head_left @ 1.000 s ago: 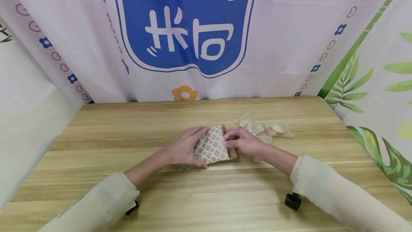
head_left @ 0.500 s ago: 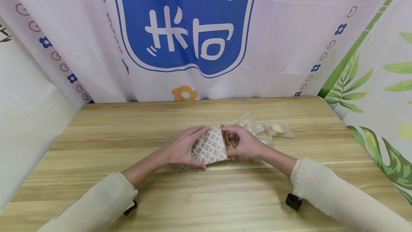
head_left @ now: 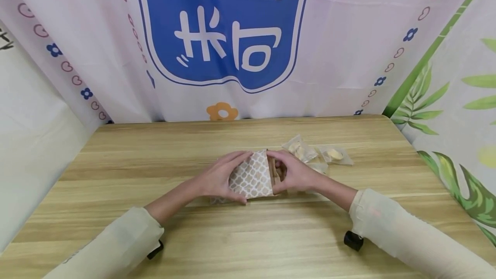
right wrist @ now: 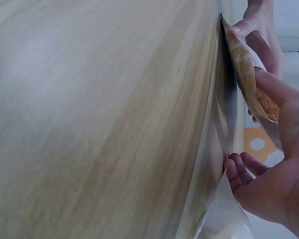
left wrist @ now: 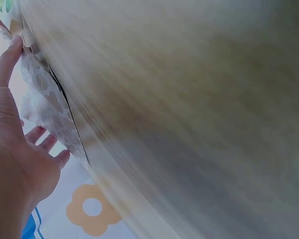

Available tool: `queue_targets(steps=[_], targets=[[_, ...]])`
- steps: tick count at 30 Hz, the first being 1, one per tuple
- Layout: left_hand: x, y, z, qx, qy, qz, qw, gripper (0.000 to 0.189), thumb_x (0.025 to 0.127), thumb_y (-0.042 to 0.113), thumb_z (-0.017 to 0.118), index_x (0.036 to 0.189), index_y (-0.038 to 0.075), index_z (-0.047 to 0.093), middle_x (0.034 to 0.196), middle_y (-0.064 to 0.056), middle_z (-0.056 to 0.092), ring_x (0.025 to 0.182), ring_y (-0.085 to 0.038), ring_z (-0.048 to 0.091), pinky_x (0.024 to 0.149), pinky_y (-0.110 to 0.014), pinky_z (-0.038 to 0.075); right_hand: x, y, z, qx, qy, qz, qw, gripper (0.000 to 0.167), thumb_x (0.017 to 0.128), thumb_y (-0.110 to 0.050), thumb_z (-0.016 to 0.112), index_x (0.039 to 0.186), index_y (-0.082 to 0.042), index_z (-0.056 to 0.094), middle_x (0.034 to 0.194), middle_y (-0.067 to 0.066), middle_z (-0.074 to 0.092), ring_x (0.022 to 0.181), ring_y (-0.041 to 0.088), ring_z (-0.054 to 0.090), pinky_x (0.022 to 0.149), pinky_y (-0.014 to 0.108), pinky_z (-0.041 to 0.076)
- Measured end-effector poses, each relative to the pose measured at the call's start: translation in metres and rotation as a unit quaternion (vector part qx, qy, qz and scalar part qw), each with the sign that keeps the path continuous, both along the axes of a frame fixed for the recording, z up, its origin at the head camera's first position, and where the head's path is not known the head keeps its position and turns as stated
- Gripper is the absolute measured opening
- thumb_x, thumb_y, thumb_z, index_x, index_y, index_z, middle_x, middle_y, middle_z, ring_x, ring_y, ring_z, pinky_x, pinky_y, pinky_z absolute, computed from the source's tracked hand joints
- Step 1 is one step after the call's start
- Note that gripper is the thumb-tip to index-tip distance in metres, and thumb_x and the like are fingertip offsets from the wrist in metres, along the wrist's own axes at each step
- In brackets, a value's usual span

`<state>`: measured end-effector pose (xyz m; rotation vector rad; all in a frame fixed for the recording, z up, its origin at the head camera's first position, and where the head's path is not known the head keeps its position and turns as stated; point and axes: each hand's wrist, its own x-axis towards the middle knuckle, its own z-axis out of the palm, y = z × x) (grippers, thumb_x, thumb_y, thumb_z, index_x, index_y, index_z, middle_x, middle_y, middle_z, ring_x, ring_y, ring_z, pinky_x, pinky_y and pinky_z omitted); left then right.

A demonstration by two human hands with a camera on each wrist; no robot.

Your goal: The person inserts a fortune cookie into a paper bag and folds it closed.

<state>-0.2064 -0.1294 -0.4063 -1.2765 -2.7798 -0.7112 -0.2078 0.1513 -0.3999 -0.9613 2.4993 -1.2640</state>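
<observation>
A paper bag (head_left: 252,176) with a white and tan lattice print lies on the table, its mouth facing right. My left hand (head_left: 221,176) holds it from the left, thumb along the near edge and fingers over the far side. My right hand (head_left: 297,172) spans the mouth, its thumb at the near corner and a finger at the far corner. Between them the brown inside of the bag shows. In the right wrist view, something brown and rough (right wrist: 267,104) shows within the mouth, and the right thumb (right wrist: 276,89) lies against the bag's edge.
Beyond the right hand lie small clear packets with pale pieces inside, one at the back (head_left: 300,149), one to the right (head_left: 335,155) and one partly behind the hand (head_left: 320,167). The wooden table (head_left: 248,240) ends at a printed curtain (head_left: 329,76).
My right fingers were bunched together at the bag's mouth; they have spread apart across it, thumb toward me. The bag and left hand have shifted very slightly left. The packets stay put.
</observation>
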Motion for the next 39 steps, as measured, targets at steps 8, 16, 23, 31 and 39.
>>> queue_targets(steps=[8, 16, 23, 31, 39], targets=[[-0.001, -0.001, 0.001, 0.015, 0.008, -0.008, 0.9998, 0.124, 0.067, 0.054, 0.094, 0.159, -0.002, 0.033, 0.159, -0.025, 0.041, 0.145, -0.042, 0.042, 0.118, -0.058, 0.037, -0.002, 0.000, 0.000, 0.000, -0.009, 0.008, 0.9999, 0.103, 0.064, -0.008, 0.092, 0.153, 0.003, 0.043, 0.110, 0.010, 0.057, 0.092, 0.026, 0.053, 0.075, 0.030, 0.049], [0.000, 0.001, 0.002, 0.004, -0.006, 0.010, 0.9999, 0.124, 0.068, 0.055, 0.093, 0.161, 0.000, 0.031, 0.160, -0.022, 0.041, 0.145, -0.040, 0.043, 0.118, -0.055, 0.037, 0.001, 0.002, -0.004, -0.014, -0.021, -0.007, 0.9997, 0.099, 0.067, -0.009, 0.092, 0.150, 0.012, 0.042, 0.137, 0.027, 0.051, 0.107, 0.025, 0.056, 0.088, 0.034, 0.052], [0.001, 0.002, 0.002, 0.002, -0.002, 0.010, 0.9999, 0.124, 0.068, 0.055, 0.093, 0.160, -0.001, 0.031, 0.159, -0.022, 0.043, 0.143, -0.041, 0.045, 0.118, -0.057, 0.038, 0.003, 0.000, -0.001, -0.063, -0.050, -0.027, 0.9964, 0.044, 0.087, -0.002, 0.077, 0.129, 0.008, 0.065, 0.138, 0.026, 0.055, 0.116, 0.035, 0.056, 0.092, 0.037, 0.055], [-0.001, 0.005, 0.001, -0.016, 0.014, 0.017, 0.9996, 0.126, 0.067, 0.058, 0.093, 0.160, 0.000, 0.032, 0.158, -0.021, 0.044, 0.144, -0.041, 0.045, 0.119, -0.058, 0.036, 0.002, -0.008, 0.004, -0.096, -0.119, -0.109, 0.9822, 0.020, 0.101, -0.010, 0.066, 0.107, 0.007, 0.073, 0.140, 0.025, 0.058, 0.121, 0.034, 0.058, 0.090, 0.029, 0.054], [0.001, 0.005, 0.001, -0.023, 0.019, 0.018, 0.9994, 0.126, 0.066, 0.058, 0.093, 0.161, 0.002, 0.032, 0.158, -0.021, 0.045, 0.143, -0.040, 0.046, 0.118, -0.058, 0.037, 0.003, -0.014, 0.004, -0.118, -0.183, -0.110, 0.9699, 0.019, 0.101, -0.007, 0.064, 0.104, 0.011, 0.069, 0.095, 0.003, 0.063, 0.087, 0.016, 0.052, 0.073, 0.025, 0.046]])
